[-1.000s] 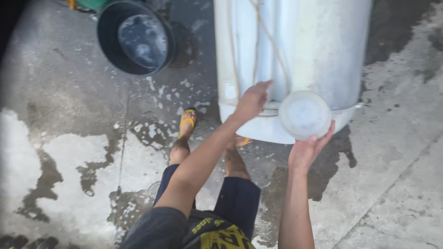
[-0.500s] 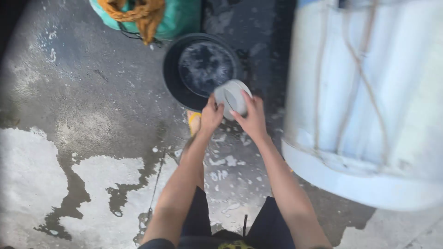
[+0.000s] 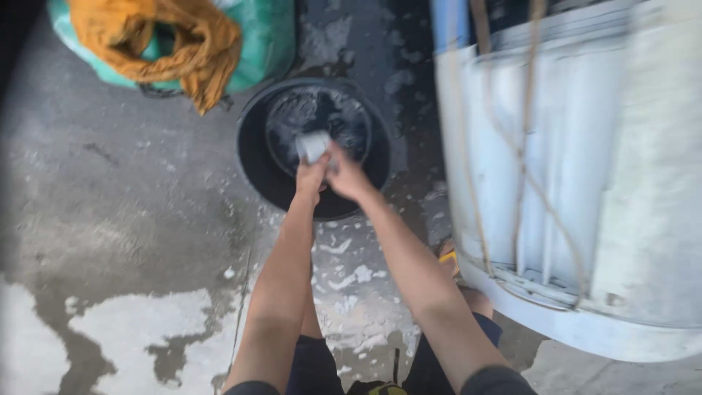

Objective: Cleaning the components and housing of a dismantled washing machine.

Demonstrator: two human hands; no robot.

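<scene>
A small pale round plastic container [image 3: 313,145] was held over the soapy water inside a black round plastic basin [image 3: 256,175] standing on the wet concrete floor [image 3: 117,212]. Both hands met on it. The left hand [image 3: 311,174] was closed on its lower edge, fingers curled round the rim from below. The right hand [image 3: 345,175] was pressed against its right side, fingers folded on it; how tightly could not be told, the picture being blurred there. Both forearms reached forward from the bottom of the view and converged over the basin's near rim.

Beyond the basin, at upper left, a green bag [image 3: 267,40] lay on the floor with an orange-brown cloth [image 3: 161,36] draped over it, just beside the basin's far rim. To the right stood a large white ribbed plastic drum [image 3: 585,183], tied with thin cord [image 3: 525,139], near the right forearm but apart from it. A yellow sandal [image 3: 447,257] showed at the drum's foot. Soap foam spotted the floor between the basin and the person's legs.
</scene>
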